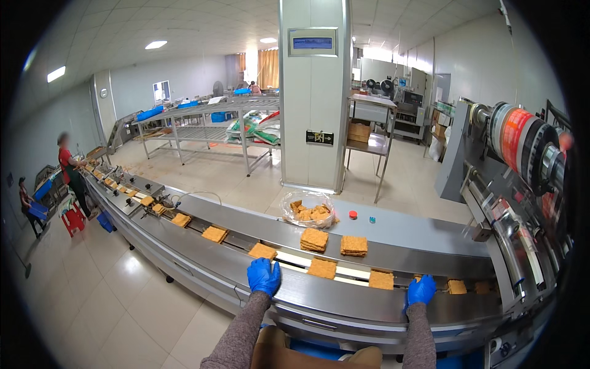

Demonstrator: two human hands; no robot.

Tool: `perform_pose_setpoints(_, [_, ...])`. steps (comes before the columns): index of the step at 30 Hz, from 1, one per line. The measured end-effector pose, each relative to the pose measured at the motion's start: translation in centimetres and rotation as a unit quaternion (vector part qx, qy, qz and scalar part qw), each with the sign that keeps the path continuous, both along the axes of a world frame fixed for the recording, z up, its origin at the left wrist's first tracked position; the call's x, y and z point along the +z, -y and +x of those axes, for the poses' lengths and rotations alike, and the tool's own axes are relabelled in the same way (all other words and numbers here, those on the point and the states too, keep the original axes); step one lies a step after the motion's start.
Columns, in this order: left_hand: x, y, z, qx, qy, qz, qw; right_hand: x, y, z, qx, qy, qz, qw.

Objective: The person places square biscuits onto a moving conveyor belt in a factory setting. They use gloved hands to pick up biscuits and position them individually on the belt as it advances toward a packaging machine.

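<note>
My left hand [263,276], in a blue glove, rests at the near edge of the conveyor channel, touching or just beside a square golden-brown cake [262,251]. My right hand [421,290], gloved in blue too, is over the channel farther right and partly covers another cake [417,278]; its grip cannot be made out. Between the hands, two cakes [321,268] [381,279] lie on the line. Beyond the channel, two stacks of cakes [314,240] [353,246] stand on the steel top. Behind them is a clear plastic bag [308,210] holding broken pieces.
A wrapping machine with film rolls [518,138] rises at the right. A red button [353,214] sits on the far panel. More cakes [215,234] line the conveyor leftward, where a person [69,161] stands. A white pillar [314,101] is behind the line.
</note>
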State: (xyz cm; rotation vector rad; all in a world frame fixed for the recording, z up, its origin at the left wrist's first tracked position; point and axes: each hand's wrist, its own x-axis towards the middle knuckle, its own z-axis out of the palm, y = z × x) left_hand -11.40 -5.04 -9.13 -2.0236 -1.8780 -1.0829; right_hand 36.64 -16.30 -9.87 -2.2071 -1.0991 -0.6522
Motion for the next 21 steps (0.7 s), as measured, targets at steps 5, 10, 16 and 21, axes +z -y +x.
perform_pose_setpoints(5, [0.6,0.2,0.2,0.0,0.011,-0.035,0.999,0.0,-0.6,0.5,0.016,-0.037,-0.069,0.997])
perform_pose_setpoints(10, [1.1,0.4,0.8,0.006,0.013,-0.029,0.999,-1.4,0.0,2.1,-0.018,-0.063,-0.093,0.993])
perform_pose_setpoints(16, [0.5,0.1,0.4,0.007,0.006,-0.02,1.0,-2.2,-0.3,2.6,-0.042,-0.059,-0.091,0.993])
perform_pose_setpoints(21, [0.3,0.1,0.4,0.037,-0.027,-0.018,0.999,-1.2,-0.2,1.4,-0.032,-0.024,-0.005,0.999])
